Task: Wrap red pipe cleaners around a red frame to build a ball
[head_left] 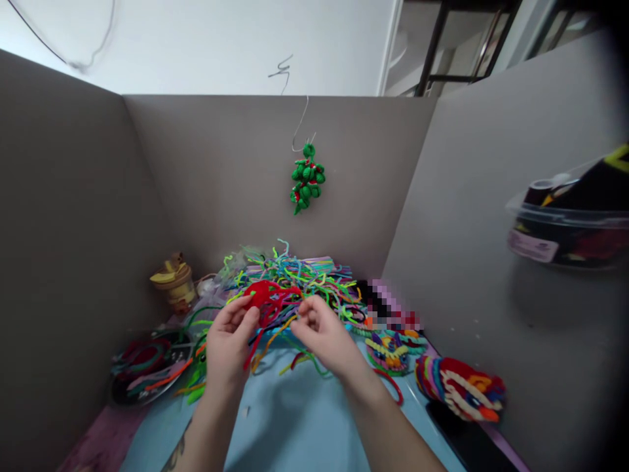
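Observation:
My left hand (pixel 230 341) pinches a red pipe-cleaner piece (pixel 265 296), a twisted shape with loose red ends hanging below it. My right hand (pixel 322 334) is closed in a pinch beside it, its fingertips on the red strands near the middle. Both hands hover over a light blue table surface (pixel 295 419). Just behind them lies a big tangled pile of coloured pipe cleaners (pixel 304 272).
Grey partition walls enclose the desk on three sides. A green pipe-cleaner ornament (pixel 306 178) hangs on a wire hook at the back wall. A dark dish of pipe cleaners (pixel 147 370) is left, a yellow jar (pixel 173 283) behind it, woven pieces (pixel 462 387) right, a plastic tub (pixel 570 223) far right.

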{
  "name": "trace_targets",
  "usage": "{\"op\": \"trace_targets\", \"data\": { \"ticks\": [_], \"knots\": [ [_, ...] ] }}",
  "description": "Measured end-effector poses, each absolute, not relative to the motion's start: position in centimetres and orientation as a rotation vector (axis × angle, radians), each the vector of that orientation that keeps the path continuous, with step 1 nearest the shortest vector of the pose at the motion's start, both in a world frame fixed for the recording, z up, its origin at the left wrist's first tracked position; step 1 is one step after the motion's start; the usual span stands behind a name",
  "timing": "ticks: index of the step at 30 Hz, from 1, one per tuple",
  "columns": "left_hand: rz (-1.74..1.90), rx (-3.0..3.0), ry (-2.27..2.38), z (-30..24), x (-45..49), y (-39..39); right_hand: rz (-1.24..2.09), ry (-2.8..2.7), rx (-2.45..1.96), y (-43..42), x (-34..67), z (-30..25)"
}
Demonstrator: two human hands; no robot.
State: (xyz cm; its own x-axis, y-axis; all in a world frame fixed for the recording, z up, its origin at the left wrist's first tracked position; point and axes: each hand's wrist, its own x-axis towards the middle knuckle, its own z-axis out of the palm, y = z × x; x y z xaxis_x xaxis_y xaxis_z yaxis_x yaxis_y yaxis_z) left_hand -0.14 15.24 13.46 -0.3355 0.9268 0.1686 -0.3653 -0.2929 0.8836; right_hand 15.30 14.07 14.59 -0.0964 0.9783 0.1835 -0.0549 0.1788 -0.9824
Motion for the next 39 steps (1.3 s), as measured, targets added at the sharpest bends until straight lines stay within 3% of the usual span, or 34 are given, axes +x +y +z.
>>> {"op": "trace_targets", "data": {
  "ticks": [5,13,16,22,25,29,33,39],
  "knots": [
    [1.861,0.998,1.051,13.0,1.1,14.7,1.402,-1.472,-0.917,13.6,13.5,13.9],
    [1.805,1.117,1.092,12.7,1.4,14.5,1.349,-1.452,-0.986,13.4,12.0,13.7],
    [1.791,1.111,1.076,13.0,1.3,14.6,1.208,-1.699,-0.962,12.6,12.6,14.4],
    [1.715,1.128,1.073,13.3,1.2,14.8,0.611,-2.827,-0.669,11.0,13.6,14.9],
    [1.742,1.101,1.071,12.9,1.0,15.0,0.475,-3.039,-0.607,10.9,13.5,14.6],
    [1.787,1.095,1.081,12.8,0.4,15.4,0.627,-2.834,-0.680,11.3,14.7,14.8],
    [1.797,1.188,1.143,13.2,0.4,15.1,0.719,-2.149,-1.052,12.1,16.2,15.5],
    [1.806,1.507,1.232,13.2,1.3,13.8,0.567,-1.472,-1.071,13.0,14.9,14.8]
  ]
}}
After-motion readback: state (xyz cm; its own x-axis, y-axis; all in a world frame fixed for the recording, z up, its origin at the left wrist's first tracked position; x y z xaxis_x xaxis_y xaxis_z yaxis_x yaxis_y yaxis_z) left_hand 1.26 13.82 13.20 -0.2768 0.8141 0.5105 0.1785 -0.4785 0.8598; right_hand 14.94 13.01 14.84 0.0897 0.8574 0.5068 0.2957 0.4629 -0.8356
